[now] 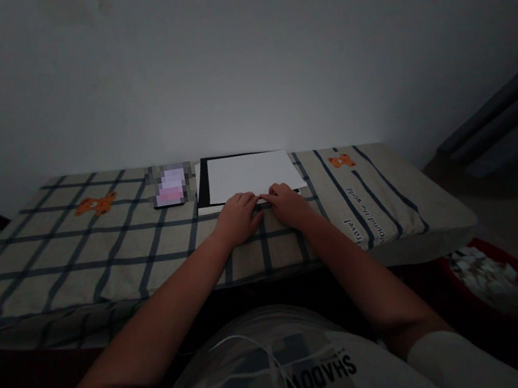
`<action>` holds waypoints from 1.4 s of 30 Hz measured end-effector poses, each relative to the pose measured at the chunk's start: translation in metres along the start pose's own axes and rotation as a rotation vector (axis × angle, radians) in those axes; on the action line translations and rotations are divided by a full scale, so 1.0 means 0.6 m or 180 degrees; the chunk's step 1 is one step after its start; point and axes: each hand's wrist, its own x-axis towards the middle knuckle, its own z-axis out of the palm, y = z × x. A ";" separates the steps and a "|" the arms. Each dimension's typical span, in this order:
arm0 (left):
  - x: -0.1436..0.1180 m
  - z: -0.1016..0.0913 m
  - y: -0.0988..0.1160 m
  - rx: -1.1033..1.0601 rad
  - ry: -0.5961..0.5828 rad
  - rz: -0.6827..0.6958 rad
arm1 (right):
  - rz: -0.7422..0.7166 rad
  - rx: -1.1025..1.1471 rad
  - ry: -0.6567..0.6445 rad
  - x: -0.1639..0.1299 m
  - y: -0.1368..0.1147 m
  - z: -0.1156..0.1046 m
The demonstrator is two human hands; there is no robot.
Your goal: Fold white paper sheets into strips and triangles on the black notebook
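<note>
My left hand (237, 218) and my right hand (288, 203) lie flat and side by side on the checked cloth (116, 256) that covers the surface, fingers stretched forward and together, clamped on nothing but pressing down. Their fingertips meet on the near edge of the white sheet (250, 174), which lies just beyond both hands on a dark backing (201, 183). To do this well, I judge I should keep both palms low and my pressure even, so the paper edge stays square to the backing and does not skid on the soft cloth. Thumbs should stay tucked close so the middle of the edge does not lift. Beyond my left hand and a little outward lies a small pinkish object (170, 185), blurred, apart from the sheet. Farthest off stands the bare wall (238, 59).
</note>
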 end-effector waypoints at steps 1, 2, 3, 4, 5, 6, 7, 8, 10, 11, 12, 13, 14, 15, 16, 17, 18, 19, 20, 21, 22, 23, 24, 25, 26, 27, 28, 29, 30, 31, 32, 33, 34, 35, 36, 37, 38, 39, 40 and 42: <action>-0.001 -0.002 0.003 0.0050 0.0015 -0.0020 | -0.0001 -0.0001 0.0004 0.000 -0.001 0.000; -0.002 -0.003 0.007 0.0110 0.0035 -0.0056 | -0.0007 -0.0001 0.0012 0.000 -0.001 -0.001; -0.003 -0.005 0.010 0.0172 0.0051 -0.0104 | -0.0011 0.0001 0.0023 -0.001 -0.002 -0.002; -0.004 -0.005 0.014 0.0228 0.0059 -0.0166 | -0.0013 0.0004 0.0033 -0.001 -0.003 -0.003; -0.004 -0.006 0.016 0.0273 0.0059 -0.0227 | -0.0009 0.0004 0.0045 -0.002 -0.005 -0.004; -0.005 -0.006 0.018 0.0301 0.0049 -0.0275 | -0.0001 0.0004 0.0057 -0.003 -0.006 -0.006; -0.005 -0.005 0.019 0.0316 0.0034 -0.0304 | 0.0015 0.0003 0.0073 -0.004 -0.007 -0.007; -0.005 -0.005 0.019 0.0317 0.0025 -0.0318 | 0.0035 0.0004 0.0087 -0.004 -0.008 -0.008; -0.005 -0.003 0.018 0.0283 0.0026 -0.0311 | 0.0069 0.0015 0.0106 -0.006 -0.009 -0.009; -0.005 -0.003 0.017 0.0254 0.0030 -0.0299 | 0.0092 0.0025 0.0111 -0.006 -0.009 -0.009; -0.005 -0.002 0.016 0.0221 0.0034 -0.0289 | 0.0114 0.0036 0.0107 -0.006 -0.008 -0.009; -0.005 -0.002 0.015 0.0188 0.0036 -0.0276 | 0.0136 0.0045 0.0108 -0.006 -0.008 -0.009; -0.005 -0.002 0.014 0.0159 0.0039 -0.0264 | 0.0156 0.0047 0.0115 -0.006 -0.008 -0.008; -0.005 -0.002 0.014 0.0135 0.0043 -0.0252 | 0.0172 0.0046 0.0127 -0.006 -0.008 -0.008; -0.005 -0.001 0.013 0.0114 0.0046 -0.0245 | 0.0185 0.0041 0.0141 -0.006 -0.008 -0.008; -0.004 -0.001 0.012 0.0093 0.0044 -0.0242 | 0.0186 0.0034 0.0153 -0.005 -0.008 -0.008; -0.004 0.000 0.011 0.0071 0.0038 -0.0247 | 0.0178 0.0034 0.0165 -0.004 -0.009 -0.008; -0.003 0.001 0.010 0.0047 0.0028 -0.0255 | 0.0140 0.0046 0.0168 -0.004 -0.009 -0.009; -0.003 0.002 0.009 0.0025 0.0017 -0.0265 | 0.0067 0.0071 0.0169 -0.003 -0.010 -0.009; -0.002 0.002 0.009 0.0009 0.0003 -0.0272 | -0.0030 0.0102 0.0170 -0.002 -0.011 -0.009; -0.002 0.003 0.008 -0.0001 -0.0009 -0.0278 | -0.0135 0.0133 0.0166 -0.002 -0.012 -0.008; -0.002 0.003 0.007 -0.0005 -0.0013 -0.0283 | -0.0228 0.0159 0.0148 -0.001 -0.013 -0.007; -0.001 0.003 0.007 -0.0006 -0.0008 -0.0291 | -0.0285 0.0173 0.0121 0.000 -0.013 -0.006; -0.001 0.002 0.007 -0.0006 -0.0001 -0.0299 | -0.0308 0.0177 0.0086 0.000 -0.013 -0.005; -0.002 0.002 0.007 -0.0009 0.0007 -0.0307 | -0.0302 0.0175 0.0050 0.001 -0.013 -0.003; -0.002 0.001 0.006 -0.0013 0.0013 -0.0310 | -0.0288 0.0170 0.0018 0.001 -0.013 -0.002; -0.002 0.000 0.006 -0.0015 0.0020 -0.0310 | -0.0278 0.0165 -0.0001 0.002 -0.013 -0.001; -0.002 -0.001 0.006 -0.0015 0.0023 -0.0304 | -0.0277 0.0163 -0.0008 0.002 -0.013 0.000; -0.002 -0.001 0.006 -0.0013 0.0019 -0.0293 | -0.0274 0.0161 -0.0001 0.002 -0.013 0.000; -0.002 -0.002 0.007 -0.0005 0.0017 -0.0284 | -0.0269 0.0159 0.0013 0.003 -0.013 0.000; -0.003 -0.003 0.008 0.0013 0.0018 -0.0282 | -0.0263 0.0160 0.0031 0.003 -0.013 -0.001; -0.003 -0.003 0.009 0.0042 0.0024 -0.0285 | -0.0254 0.0161 0.0050 0.003 -0.014 -0.001; -0.003 -0.004 0.011 0.0083 0.0035 -0.0292 | -0.0244 0.0161 0.0064 0.002 -0.015 -0.002; -0.003 -0.004 0.012 0.0133 0.0050 -0.0302 | -0.0231 0.0157 0.0075 0.002 -0.015 -0.003; -0.004 -0.004 0.014 0.0190 0.0067 -0.0317 | -0.0222 0.0152 0.0081 0.002 -0.016 -0.004; -0.004 -0.005 0.016 0.0244 0.0079 -0.0333 | -0.0216 0.0149 0.0082 0.003 -0.016 -0.004; -0.004 -0.005 0.017 0.0286 0.0080 -0.0347 | -0.0206 0.0147 0.0084 0.003 -0.016 -0.004; -0.004 -0.005 0.018 0.0313 0.0073 -0.0363 | -0.0201 0.0149 0.0085 0.003 -0.016 -0.004; -0.005 -0.005 0.019 0.0322 0.0060 -0.0375 | -0.0201 0.0153 0.0087 0.003 -0.016 -0.004; -0.005 -0.004 0.018 0.0308 0.0045 -0.0385 | -0.0211 0.0161 0.0094 0.004 -0.015 -0.003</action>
